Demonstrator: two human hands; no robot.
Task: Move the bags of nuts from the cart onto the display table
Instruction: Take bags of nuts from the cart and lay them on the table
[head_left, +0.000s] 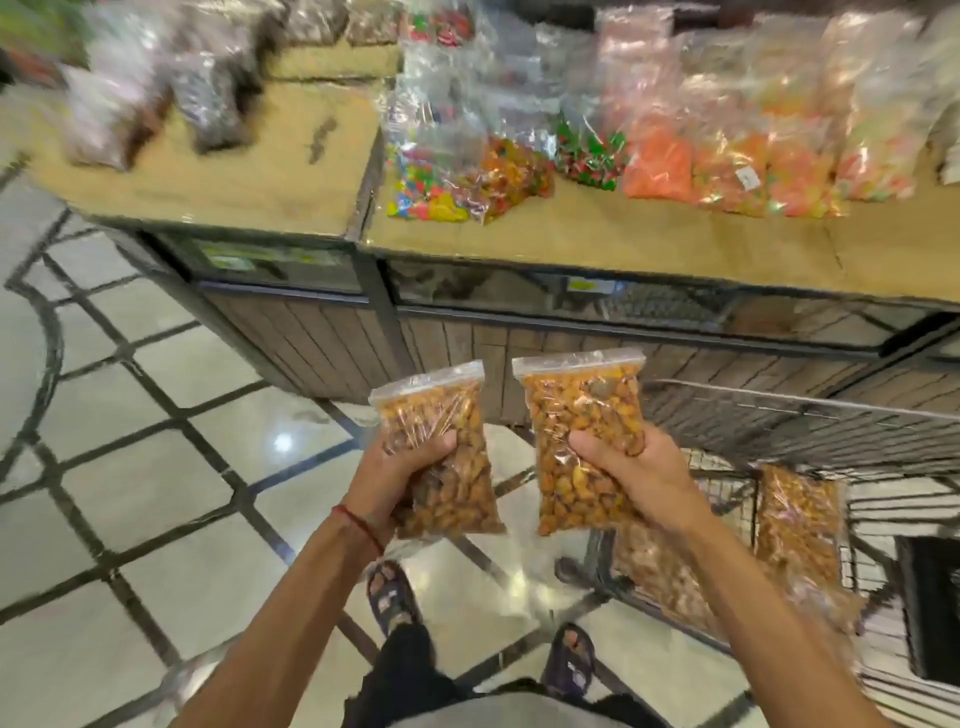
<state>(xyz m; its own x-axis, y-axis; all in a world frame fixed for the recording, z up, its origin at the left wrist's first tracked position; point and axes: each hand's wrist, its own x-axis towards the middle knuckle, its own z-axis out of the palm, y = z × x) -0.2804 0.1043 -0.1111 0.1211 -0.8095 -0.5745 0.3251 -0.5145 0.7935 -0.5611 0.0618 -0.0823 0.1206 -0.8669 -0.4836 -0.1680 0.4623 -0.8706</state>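
My left hand grips one clear zip bag of orange-brown nuts, held upright above the floor. A second, similar nut bag stands upright in my right hand. Both bags hang in front of the display table, below its front edge. To the right, the wire cart holds more bags of nuts, one of them partly behind my right forearm.
Bags of colourful sweets and orange snacks crowd the table's right part. Dark packets lie on its left section, with bare burlap between. My sandalled feet stand on the tiled floor.
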